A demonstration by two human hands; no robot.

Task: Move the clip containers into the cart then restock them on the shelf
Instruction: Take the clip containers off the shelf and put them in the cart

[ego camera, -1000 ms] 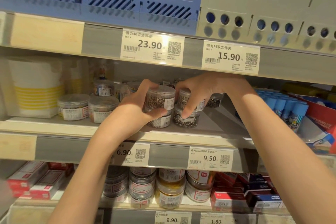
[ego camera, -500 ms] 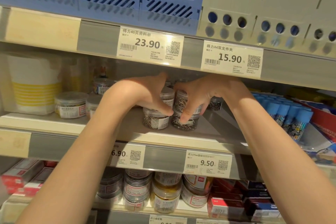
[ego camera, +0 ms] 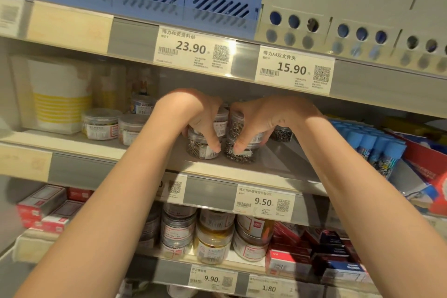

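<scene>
At a stationery aisle, I am watching both hands working the middle shelf (ego camera: pixel 242 169). The left hand (ego camera: pixel 200 121) is curling its fingers over a stack of two clear clip containers, the left stack (ego camera: pixel 205 150), thumb pressed against the lower tub. The right hand (ego camera: pixel 256 123) is gripping the right stack (ego camera: pixel 242 152) in the same way, just beside the first at its 3 o'clock. Both stacks are sitting on the shelf board. More clip tubs (ego camera: pixel 102 126) are standing at 9 o'clock of the hands, and blue-capped glue sticks (ego camera: pixel 372 145) are leaning at 3 o'clock. A 9.50 price tag (ego camera: pixel 264 202) is hanging at 6 o'clock, on the shelf edge.
</scene>
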